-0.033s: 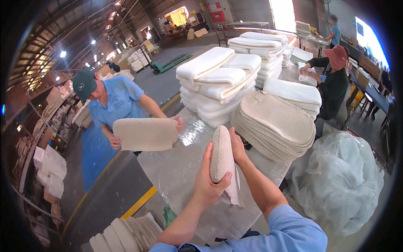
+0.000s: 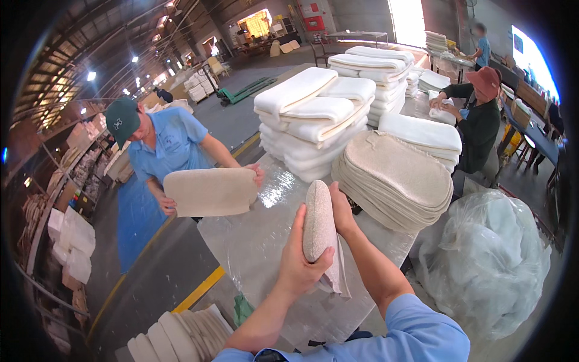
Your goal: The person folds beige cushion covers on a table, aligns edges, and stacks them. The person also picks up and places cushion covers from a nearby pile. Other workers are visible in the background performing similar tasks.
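Observation:
Over the near part of the table I hold a beige fabric-covered pillow (image 2: 318,223) on edge, its rounded end up. My left hand (image 2: 303,265) grips its left face, with the thumb across the near side. On the right face, my right hand (image 2: 344,217) presses against it; some of its fingers are hidden. Loose cover fabric (image 2: 336,279) hangs below my left hand. Just beyond my right hand lies a stack of beige fabric covers (image 2: 395,181), with rounded ends. Tall stacks of white folded pads (image 2: 313,114) stand farther back.
The table (image 2: 241,241) is covered in shiny plastic. At left a co-worker in a green cap (image 2: 122,120) holds a similar beige pillow (image 2: 211,193). Another person in a red hat (image 2: 484,82) handles white material. A big clear plastic bag (image 2: 488,259) bulges at right; beige pads (image 2: 175,338) sit lower left.

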`<state>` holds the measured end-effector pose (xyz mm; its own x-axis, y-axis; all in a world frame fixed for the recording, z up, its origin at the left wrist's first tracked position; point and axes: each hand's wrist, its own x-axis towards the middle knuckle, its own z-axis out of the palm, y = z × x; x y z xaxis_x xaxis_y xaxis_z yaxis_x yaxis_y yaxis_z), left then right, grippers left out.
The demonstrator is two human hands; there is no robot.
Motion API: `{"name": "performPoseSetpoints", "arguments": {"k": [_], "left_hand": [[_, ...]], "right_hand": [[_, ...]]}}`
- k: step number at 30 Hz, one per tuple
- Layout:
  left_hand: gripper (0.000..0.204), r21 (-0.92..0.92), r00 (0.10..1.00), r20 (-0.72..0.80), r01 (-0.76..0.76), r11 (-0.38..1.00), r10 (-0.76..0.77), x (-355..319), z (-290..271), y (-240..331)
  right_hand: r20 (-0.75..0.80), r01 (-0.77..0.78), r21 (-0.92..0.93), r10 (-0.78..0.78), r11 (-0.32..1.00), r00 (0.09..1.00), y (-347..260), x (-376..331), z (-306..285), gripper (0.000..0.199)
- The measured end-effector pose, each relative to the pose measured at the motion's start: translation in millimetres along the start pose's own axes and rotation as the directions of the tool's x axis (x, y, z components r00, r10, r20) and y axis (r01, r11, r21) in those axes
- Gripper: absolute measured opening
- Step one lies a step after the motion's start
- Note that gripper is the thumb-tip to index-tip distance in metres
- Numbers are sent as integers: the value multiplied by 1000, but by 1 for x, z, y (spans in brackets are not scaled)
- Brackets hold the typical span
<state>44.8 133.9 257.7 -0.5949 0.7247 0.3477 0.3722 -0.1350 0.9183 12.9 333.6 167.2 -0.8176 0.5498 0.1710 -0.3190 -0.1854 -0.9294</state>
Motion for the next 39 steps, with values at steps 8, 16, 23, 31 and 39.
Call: {"name": "performPoseSetpoints", "arguments": {"k": [8,16,23,31,39], "left_hand": [[103,238,993,0,-117,964,120,-31,7,14],[106,215,991,66,-129,968,118,-49,11,21],[92,-153,975,206,-49,987,81,-58,-30,19],[59,-165,998,55,-20,986,30,61,-27,-15],[57,-345,974,118,221,912,-192,107,-23,-48]], "right_hand": [[253,173,-245,-109,954,961,-99,-31,30,41],[262,0,-129,34,992,965,-79,-30,9,72],[259,61,-36,-50,998,964,-32,-46,13,83],[136,44,-48,-37,998,990,18,-33,7,69],[28,-94,-203,102,975,994,81,-34,-12,68]]}}
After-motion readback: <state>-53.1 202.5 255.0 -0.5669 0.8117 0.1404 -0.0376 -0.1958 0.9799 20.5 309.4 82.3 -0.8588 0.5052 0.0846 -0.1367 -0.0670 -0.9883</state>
